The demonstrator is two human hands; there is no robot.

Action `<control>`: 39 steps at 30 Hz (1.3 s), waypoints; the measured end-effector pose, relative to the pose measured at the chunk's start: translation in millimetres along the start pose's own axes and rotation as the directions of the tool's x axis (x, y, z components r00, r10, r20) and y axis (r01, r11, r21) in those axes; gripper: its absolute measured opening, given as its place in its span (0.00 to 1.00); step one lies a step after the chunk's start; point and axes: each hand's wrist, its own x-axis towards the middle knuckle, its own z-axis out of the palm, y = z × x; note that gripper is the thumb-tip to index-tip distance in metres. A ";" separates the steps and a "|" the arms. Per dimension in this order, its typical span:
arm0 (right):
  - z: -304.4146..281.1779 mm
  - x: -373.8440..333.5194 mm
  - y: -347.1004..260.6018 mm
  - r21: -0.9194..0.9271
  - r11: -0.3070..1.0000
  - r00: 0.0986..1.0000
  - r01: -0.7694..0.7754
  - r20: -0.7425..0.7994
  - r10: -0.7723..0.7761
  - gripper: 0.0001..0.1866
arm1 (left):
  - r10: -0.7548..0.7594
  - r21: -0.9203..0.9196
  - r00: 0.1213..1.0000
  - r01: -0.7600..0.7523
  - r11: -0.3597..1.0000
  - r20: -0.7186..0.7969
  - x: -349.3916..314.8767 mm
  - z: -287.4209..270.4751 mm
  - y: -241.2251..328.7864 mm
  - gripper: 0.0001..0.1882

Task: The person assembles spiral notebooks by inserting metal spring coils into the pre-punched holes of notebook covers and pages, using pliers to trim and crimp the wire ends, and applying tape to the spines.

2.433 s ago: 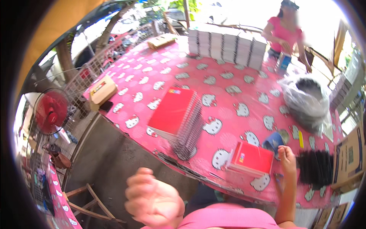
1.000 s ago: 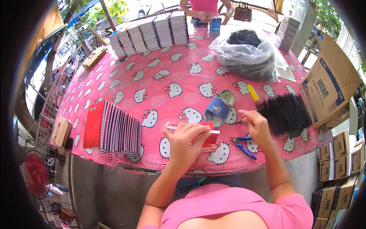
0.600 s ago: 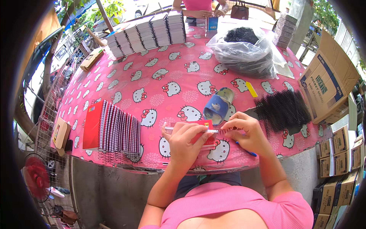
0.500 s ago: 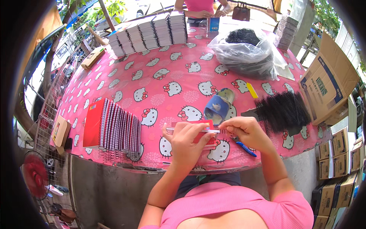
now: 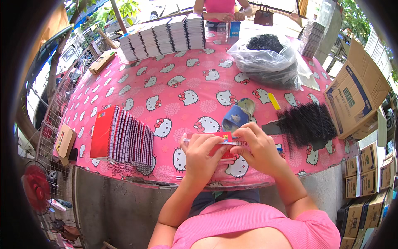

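Note:
My left hand [image 5: 200, 157] is closed around a small red notebook [image 5: 225, 135], holding it with its page edge toward me. My right hand [image 5: 262, 150] pinches a thin spiral binding coil [image 5: 243, 143] at the notebook's right end; how far the coil runs into the holes cannot be made out. Under the notebook, more red covers [image 5: 228, 157] lie on the table, partly hidden by my hands. A blue-handled tool [image 5: 280, 152] shows only a little beyond my right hand. Just past the notebook sits a blue slipper [image 5: 236, 118].
Red spiral notebooks [image 5: 102, 133] stand in a row at left. Black coils [image 5: 309, 124] lie at right, near a yellow strip [image 5: 274, 101] and a carton [image 5: 352, 97]. Farther off are a plastic bag of coils [image 5: 265, 62], notebook stacks [image 5: 166, 36] and another person [image 5: 219, 15].
My right hand has come in closer to the notebook's right end and now covers most of the blue-handled tool. My left hand keeps its hold on the notebook.

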 end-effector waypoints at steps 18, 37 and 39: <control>10.8 37.4 137.3 -0.074 0.995 0.994 -0.068 0.086 0.074 0.19 | 0.073 -0.004 0.994 -0.073 0.997 -0.086 -1.1 0.2 -9.7 0.16; -6.4 43.5 99.0 0.118 0.985 0.959 -0.127 0.267 0.092 0.20 | 0.053 -0.107 0.998 -0.055 0.993 -0.022 10.7 -2.1 -22.0 0.17; -12.3 40.3 112.4 0.430 0.879 0.961 -0.205 0.257 0.098 0.19 | 0.041 -0.113 0.999 -0.044 0.993 -0.032 13.7 -3.4 -23.8 0.17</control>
